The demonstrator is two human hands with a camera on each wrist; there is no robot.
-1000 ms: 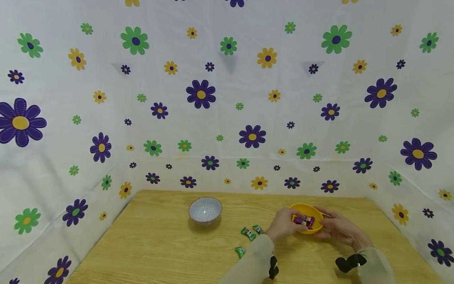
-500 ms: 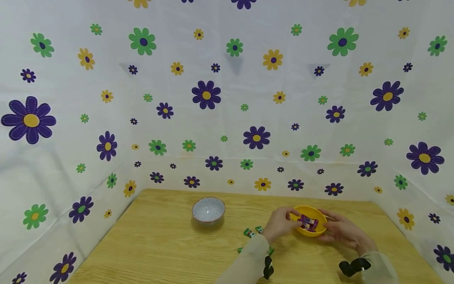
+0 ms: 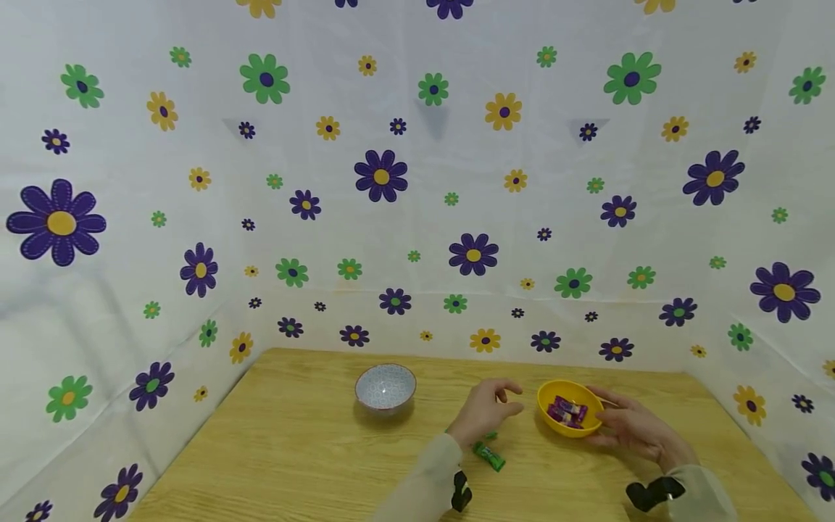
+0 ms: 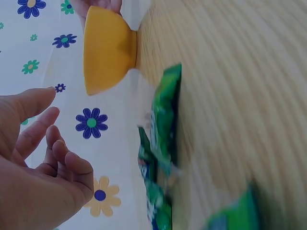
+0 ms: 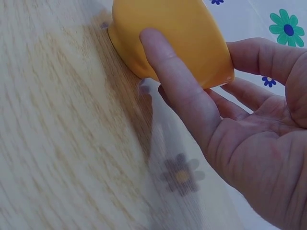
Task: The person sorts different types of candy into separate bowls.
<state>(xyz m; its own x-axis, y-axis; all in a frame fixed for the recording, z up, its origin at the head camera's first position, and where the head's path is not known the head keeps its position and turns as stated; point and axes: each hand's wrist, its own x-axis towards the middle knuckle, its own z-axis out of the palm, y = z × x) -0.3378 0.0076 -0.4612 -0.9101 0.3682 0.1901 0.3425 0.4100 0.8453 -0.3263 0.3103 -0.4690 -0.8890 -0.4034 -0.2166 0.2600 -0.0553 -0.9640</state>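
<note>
The yellow bowl [image 3: 546, 417] stands on the right side of the table with several purple-wrapped candies [image 3: 565, 412] in it. My right hand [image 3: 636, 431] holds the bowl from its right side; in the right wrist view one long finger lies along the outer wall of the yellow bowl [image 5: 187, 33]. My left hand [image 3: 484, 412] hovers left of the bowl with nothing in it, thumb and fingers apart and loosely bent. Under and beside it are green-wrapped candies [image 3: 488, 457], partly hidden by the hand; several green candies [image 4: 164, 115] show in the left wrist view.
A grey-blue patterned bowl [image 3: 385, 388] with a reddish rim stands left of the left hand, nothing visible inside. The wooden table [image 3: 293, 442] is walled at the back and sides by a white flower-print cloth [image 3: 313, 239].
My left hand has let go of the yellow bowl's left edge and drawn back to the left, over the green candies. The right hand stays at the bowl. The head view has shifted slightly.
</note>
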